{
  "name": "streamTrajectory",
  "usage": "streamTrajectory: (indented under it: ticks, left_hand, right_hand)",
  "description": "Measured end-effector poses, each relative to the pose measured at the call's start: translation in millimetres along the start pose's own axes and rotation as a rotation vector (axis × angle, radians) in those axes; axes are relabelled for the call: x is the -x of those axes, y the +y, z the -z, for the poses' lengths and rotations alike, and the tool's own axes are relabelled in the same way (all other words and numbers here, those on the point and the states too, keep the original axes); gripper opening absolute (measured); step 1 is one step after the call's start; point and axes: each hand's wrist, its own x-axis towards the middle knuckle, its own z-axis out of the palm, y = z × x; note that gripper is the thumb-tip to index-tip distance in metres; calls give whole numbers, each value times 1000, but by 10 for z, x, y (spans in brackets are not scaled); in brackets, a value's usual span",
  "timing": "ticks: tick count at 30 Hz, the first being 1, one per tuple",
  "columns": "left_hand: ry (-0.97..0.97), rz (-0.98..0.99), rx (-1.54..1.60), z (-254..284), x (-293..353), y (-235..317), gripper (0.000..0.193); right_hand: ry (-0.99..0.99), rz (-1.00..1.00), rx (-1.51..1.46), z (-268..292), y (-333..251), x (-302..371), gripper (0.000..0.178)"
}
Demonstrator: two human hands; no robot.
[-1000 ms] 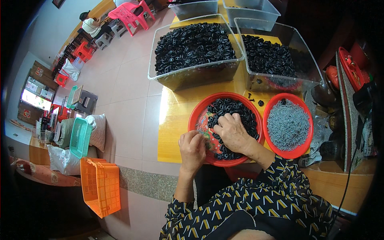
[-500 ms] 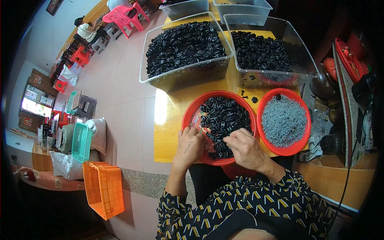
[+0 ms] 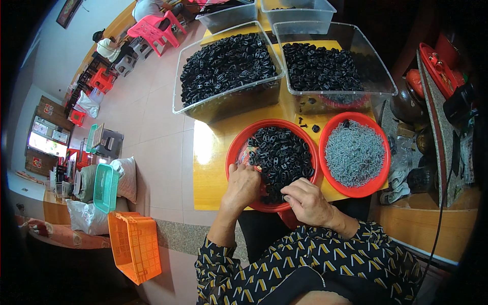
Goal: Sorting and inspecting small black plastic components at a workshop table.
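A red basin [image 3: 231, 152] in front of me holds a heap of small black plastic pieces [image 3: 282, 152] with two holes each. My left hand [image 3: 243, 187] is over its near left side, fingers curled down and closed, the fingertips hidden. At the near right rim, my right hand [image 3: 308, 203] is closed in a pinch. Whatever sits between its fingertips is too small and dark to name. To the right stands a red bowl [image 3: 385, 170] full of silvery screws [image 3: 354, 152], with one black piece on top.
Two clear bins [image 3: 178, 96] [image 3: 345, 93] of black pieces stand behind on the yellow table [image 3: 211, 188]. Loose black bits [image 3: 315, 128] lie between bin and bowl. An orange crate [image 3: 137, 249] is on the floor at left. People sit far off near a pink chair [image 3: 155, 31].
My right hand has come nearer to me, from over the black pieces to the basin's near rim. My left hand has shifted slightly right over the basin. The whole view has moved a little.
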Motion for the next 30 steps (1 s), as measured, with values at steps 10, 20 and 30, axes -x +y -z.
streamTrajectory:
  ticks: [10,20,30]
  left_hand:
    - [266,-47,108,-42,131,-36,17]
    - [521,292,1343,-195,339,227,5]
    - [473,145,2294,-409,356,389,11]
  right_hand:
    - [-40,-210,-262,-20,-33,71,20]
    - [-58,-125,-104,-9,-14,-74,10]
    - [-38,-745,-856,-91,-26,-113,11]
